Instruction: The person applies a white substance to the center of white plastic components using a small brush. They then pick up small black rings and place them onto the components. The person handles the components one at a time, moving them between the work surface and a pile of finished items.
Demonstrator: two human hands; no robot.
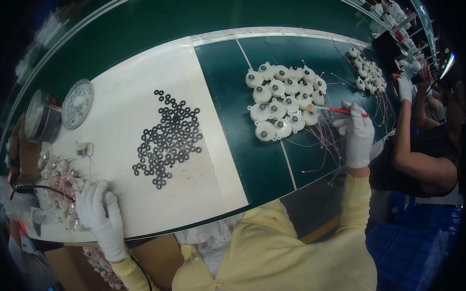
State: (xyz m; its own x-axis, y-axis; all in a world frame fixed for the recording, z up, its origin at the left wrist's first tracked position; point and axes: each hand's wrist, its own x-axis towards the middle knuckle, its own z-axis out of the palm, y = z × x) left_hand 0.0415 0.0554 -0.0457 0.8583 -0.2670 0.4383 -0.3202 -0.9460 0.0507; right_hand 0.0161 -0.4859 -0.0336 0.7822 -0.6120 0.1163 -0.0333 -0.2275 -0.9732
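My right hand (358, 137), in a white glove, grips a thin paintbrush (342, 111) with a red handle. The brush's tip reaches left to the edge of a cluster of round white plastic motors (276, 110); most show a dark centre, and thin wires trail from them. My left hand (98, 212), also gloved, rests at the table's near left edge with its fingers stretched out. Beside it lies a pile of small white and metal parts with pink wires (62, 185). A black cable (41, 187) crosses that pile and passes behind the left hand.
Many small black rings (172, 135) lie spread on the white sheet (206, 167). At the far left stand an opened tin (43, 117) and a round lid (78, 103). More white motors (368, 70) sit at the far right, near another person's gloved hand (405, 88).
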